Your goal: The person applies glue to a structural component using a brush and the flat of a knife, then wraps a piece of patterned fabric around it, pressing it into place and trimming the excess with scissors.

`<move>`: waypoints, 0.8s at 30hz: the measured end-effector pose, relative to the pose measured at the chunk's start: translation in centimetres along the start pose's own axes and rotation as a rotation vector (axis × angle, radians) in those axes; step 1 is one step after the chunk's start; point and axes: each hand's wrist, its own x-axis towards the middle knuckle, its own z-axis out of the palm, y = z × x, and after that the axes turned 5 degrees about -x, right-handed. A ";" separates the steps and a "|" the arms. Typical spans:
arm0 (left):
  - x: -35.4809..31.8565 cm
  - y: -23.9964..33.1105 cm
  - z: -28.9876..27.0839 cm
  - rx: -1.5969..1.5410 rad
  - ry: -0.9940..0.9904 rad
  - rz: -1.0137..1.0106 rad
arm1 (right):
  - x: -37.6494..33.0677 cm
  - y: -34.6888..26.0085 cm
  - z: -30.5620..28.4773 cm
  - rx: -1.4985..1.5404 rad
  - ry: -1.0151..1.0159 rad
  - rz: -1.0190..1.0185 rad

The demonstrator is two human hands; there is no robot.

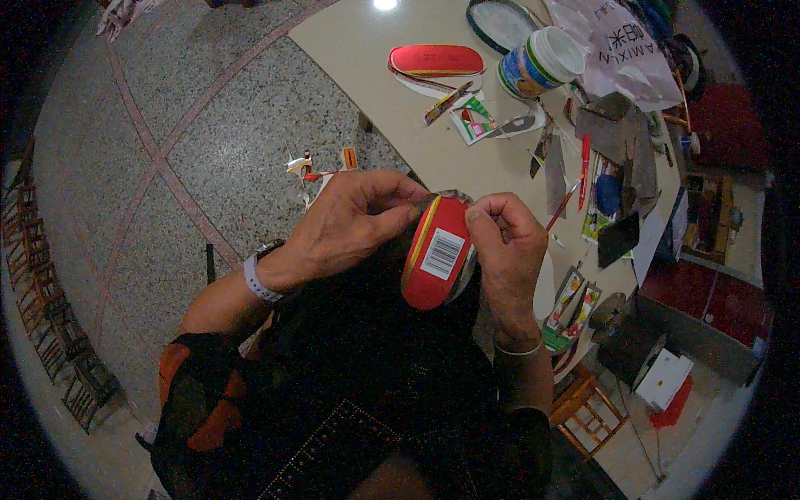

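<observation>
Close in front of my body I hold up a red oblong piece (421, 290) with rounded ends, a gold and yellow stripe along its left edge and a white barcode label. My left hand (354, 218) is closed in a pinch at its upper left edge, where some dark grey material shows. From the other side, my right hand (507, 242) pinches its upper right edge between thumb and bent fingers. A greyish layer shows behind the piece at its lower right. What exactly lies under the fingertips is hidden.
On the pale table (358, 54) lie another red oblong piece (437, 59), a white tub (540, 62), a red pen (584, 167), grey sheets (637, 142) and a plastic bag (617, 50). Scraps litter the speckled floor (200, 108) at left. A wooden chair (587, 412) stands at lower right.
</observation>
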 end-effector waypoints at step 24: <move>-0.1 -1.0 -0.1 -0.071 -0.017 0.075 | 0.3 0.2 0.2 -0.029 0.031 -0.007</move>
